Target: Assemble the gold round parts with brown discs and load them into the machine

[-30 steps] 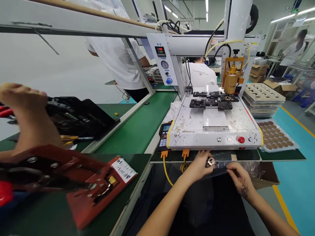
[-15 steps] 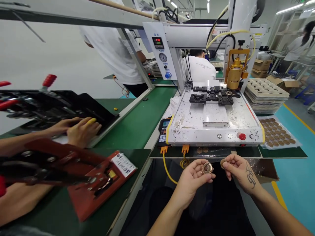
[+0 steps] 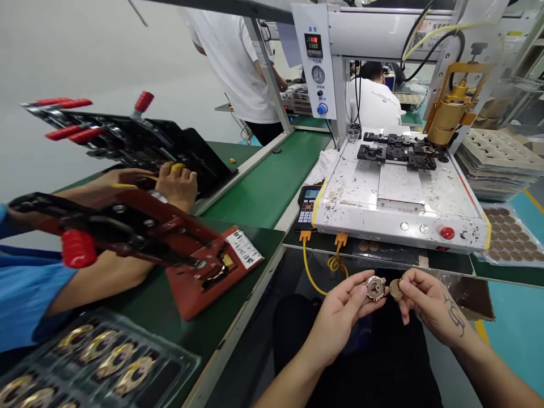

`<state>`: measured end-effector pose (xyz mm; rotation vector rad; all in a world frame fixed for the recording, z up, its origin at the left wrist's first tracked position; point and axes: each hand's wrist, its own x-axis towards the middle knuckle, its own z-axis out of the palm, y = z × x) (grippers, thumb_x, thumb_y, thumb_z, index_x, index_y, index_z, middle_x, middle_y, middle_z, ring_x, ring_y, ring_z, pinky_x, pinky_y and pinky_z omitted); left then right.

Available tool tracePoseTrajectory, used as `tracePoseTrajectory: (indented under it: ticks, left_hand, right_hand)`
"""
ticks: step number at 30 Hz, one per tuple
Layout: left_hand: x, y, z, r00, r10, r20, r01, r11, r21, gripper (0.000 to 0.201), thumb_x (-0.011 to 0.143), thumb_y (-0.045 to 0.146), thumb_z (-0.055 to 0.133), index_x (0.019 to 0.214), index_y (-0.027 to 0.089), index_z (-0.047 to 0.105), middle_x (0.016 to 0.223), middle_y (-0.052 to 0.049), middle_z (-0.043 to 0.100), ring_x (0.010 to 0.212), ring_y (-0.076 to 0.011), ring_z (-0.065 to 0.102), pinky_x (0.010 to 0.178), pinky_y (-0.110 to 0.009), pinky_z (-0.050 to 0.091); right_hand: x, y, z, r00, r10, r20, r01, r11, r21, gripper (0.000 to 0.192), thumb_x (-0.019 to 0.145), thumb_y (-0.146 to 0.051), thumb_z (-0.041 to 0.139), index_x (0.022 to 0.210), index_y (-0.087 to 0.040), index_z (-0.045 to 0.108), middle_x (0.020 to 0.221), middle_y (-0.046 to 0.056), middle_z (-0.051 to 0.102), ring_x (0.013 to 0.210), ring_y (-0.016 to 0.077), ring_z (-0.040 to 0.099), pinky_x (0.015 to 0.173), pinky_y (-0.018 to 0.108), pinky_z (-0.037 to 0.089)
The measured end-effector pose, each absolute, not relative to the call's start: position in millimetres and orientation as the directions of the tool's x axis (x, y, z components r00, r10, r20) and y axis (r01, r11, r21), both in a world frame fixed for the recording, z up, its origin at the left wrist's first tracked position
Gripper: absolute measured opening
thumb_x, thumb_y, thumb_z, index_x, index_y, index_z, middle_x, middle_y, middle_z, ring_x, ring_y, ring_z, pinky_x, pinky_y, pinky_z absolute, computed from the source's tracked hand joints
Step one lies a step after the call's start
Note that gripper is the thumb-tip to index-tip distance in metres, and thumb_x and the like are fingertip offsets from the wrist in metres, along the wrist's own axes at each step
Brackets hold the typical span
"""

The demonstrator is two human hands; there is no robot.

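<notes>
Between thumb and fingers, my left hand point(image 3: 346, 303) grips a round gold-rimmed watch case point(image 3: 375, 288), its open face turned up towards me. Close beside it, my right hand point(image 3: 425, 297) pinches a thin brown disc point(image 3: 396, 289) by its edge. The disc and the case are only a small gap apart; whether they touch I cannot tell. Both hands hover over my dark-clothed lap, in front of the white bench machine point(image 3: 361, 212). Similar brown discs point(image 3: 510, 233) lie in rows on a clear sheet to the machine's right.
At left, a co-worker's hand point(image 3: 176, 187) works by a black clamp fixture point(image 3: 204, 153). Nearer stands a red toggle press point(image 3: 191, 294). A plastic tray point(image 3: 170, 362) holds several gold watch cases. Stacked pale trays point(image 3: 497, 164) stand right; a yellow cable point(image 3: 312, 277) hangs below the machine.
My view has swung left and down, bringing the tray of gold cases into sight. The disc in my right hand is now turned flatter towards me and held nearer the watch case.
</notes>
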<state>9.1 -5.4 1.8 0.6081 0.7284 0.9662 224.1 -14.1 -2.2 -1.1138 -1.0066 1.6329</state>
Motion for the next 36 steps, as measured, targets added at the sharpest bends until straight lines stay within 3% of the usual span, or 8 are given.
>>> tracePoseTrajectory:
  ticks: [4,9,13,26,36]
  left_hand:
    - [8,-11,-2,0.381,0.888,-0.257,-0.500,0.432,0.751,0.047,0.092,0.042,0.084,0.131,0.017,0.075,0.126,-0.015,0.080,0.122,-0.0331,0.075,0.108,-0.046,0.060]
    - [8,-15,1,0.380,0.895,-0.235,-0.469,0.405,0.785,0.048,0.093,0.044,0.082,0.134,0.018,0.074,0.127,-0.014,0.079,0.121,-0.0325,0.075,0.109,-0.047,0.060]
    - [9,-17,3,0.370,0.902,-0.222,-0.462,0.386,0.798,0.047,0.093,0.044,0.082,0.133,0.019,0.075,0.129,-0.013,0.079,0.119,-0.0312,0.076,0.110,-0.047,0.060]
    - [15,-25,1,0.341,0.923,-0.179,-0.411,0.318,0.854,0.049,0.099,0.044,0.074,0.139,0.018,0.070,0.134,-0.014,0.076,0.122,-0.0323,0.074,0.114,-0.050,0.057]
    - [18,-28,-9,0.294,0.947,-0.129,-0.254,0.208,0.945,0.046,0.100,0.040,0.071,0.140,0.017,0.069,0.133,-0.016,0.076,0.123,-0.0324,0.074,0.112,-0.048,0.059]
  right_hand:
    - [223,-14,8,-0.166,0.970,-0.179,0.003,-0.181,-0.983,0.038,0.100,-0.054,0.069,0.084,-0.021,0.061,0.068,-0.003,0.059,0.056,0.0116,0.051,0.057,0.026,0.043]
    - [213,-13,21,-0.171,0.985,-0.005,0.213,0.032,-0.977,0.030,0.103,-0.045,0.065,0.084,-0.022,0.061,0.104,0.003,0.061,0.093,0.0185,0.058,0.082,0.029,0.047]
    - [204,-14,20,-0.214,0.977,0.007,0.215,0.054,-0.975,0.025,0.105,-0.039,0.062,0.086,-0.023,0.059,0.110,0.004,0.061,0.100,0.0197,0.059,0.088,0.031,0.046]
    - [201,-15,15,-0.167,0.986,0.030,0.226,0.068,-0.972,0.025,0.105,-0.039,0.061,0.086,-0.023,0.061,0.109,0.005,0.062,0.099,0.0202,0.060,0.086,0.031,0.050]
    - [200,-18,8,-0.179,0.973,0.148,0.397,0.209,-0.894,0.022,0.107,-0.032,0.059,0.087,-0.024,0.055,0.110,0.005,0.060,0.103,0.0218,0.060,0.089,0.034,0.050]
